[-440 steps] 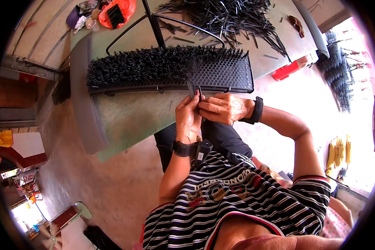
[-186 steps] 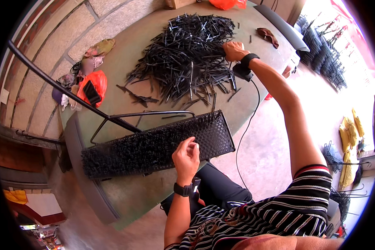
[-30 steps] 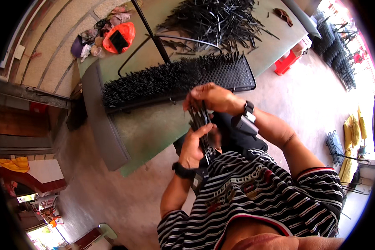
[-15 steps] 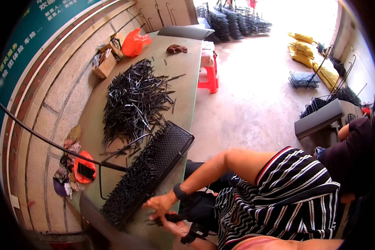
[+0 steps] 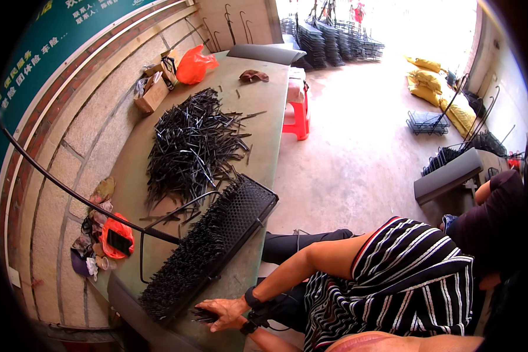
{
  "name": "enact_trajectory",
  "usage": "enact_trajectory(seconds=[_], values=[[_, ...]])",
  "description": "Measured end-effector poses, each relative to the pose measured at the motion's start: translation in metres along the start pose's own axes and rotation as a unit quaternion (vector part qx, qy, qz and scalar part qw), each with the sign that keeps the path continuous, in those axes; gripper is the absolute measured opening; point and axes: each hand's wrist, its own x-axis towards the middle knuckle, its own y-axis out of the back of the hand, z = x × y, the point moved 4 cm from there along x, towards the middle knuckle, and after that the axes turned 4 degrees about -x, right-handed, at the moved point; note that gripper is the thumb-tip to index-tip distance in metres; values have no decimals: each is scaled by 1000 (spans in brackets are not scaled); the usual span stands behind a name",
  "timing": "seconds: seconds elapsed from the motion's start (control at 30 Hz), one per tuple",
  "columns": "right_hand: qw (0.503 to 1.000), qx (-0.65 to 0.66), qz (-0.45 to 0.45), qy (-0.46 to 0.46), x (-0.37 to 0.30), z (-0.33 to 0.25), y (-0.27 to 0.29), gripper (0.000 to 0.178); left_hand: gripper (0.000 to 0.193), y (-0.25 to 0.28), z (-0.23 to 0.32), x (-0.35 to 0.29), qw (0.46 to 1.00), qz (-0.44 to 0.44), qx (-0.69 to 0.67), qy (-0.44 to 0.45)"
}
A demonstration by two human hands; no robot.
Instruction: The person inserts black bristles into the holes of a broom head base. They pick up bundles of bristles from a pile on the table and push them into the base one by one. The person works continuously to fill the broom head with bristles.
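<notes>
My right hand (image 5: pixel 222 312) is at the table's near edge, with its fingers closed about a small bunch of thin black strips (image 5: pixel 202 316) that poke out past the fingertips. My left hand lies mostly beneath it; the left wrist, with a black band (image 5: pixel 249 327), shows, but the left fingers are hidden. Just beyond my hands, a long black mesh rack (image 5: pixel 253 205) lies slantwise on the table, crowded with upright black strips (image 5: pixel 185 267) along most of its length. Farther off, a big loose heap of similar black strips (image 5: pixel 193 146) covers the middle of the table.
A black rod (image 5: pixel 70 190) crosses from the left toward the rack. Along the wall are a cardboard box (image 5: pixel 152 97), red bags (image 5: pixel 195 66) and a phone (image 5: pixel 119 243). A red stool (image 5: pixel 299 117) stands behind the table. Another person (image 5: pixel 498 217) is at right, near a grey panel (image 5: pixel 449 176).
My right hand has moved down and over the left hand, now covering most of it. Before, the strips lay in the left hand, below the spread right fingers. The whole view has shifted slightly.
</notes>
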Motion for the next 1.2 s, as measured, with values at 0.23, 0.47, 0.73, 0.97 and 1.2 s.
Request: enact_trajectory(seconds=[0.23, 0.47, 0.73, 0.97, 1.2], values=[[998, 32, -30, -43, 1, -7, 15, 71, 20, -2, 1, 5, 1000, 6, -11, 14], [996, 47, -69, 22, 6, 17, 9, 53, 19, -3, 4, 6, 1000, 9, -10, 25], [995, 51, -86, -25, -10, -14, 13, 54, 19, -2, 7, 7, 999, 18, -14, 26], [993, 45, -111, 17, -5, 1, 15, 64, 20, -3, 5, 3, 999, 19, -22, 29], [946, 193, -130, -226, -16, 16, 42, 69, 20, 1, 13, -11, 1000, 7, -26, 12]])
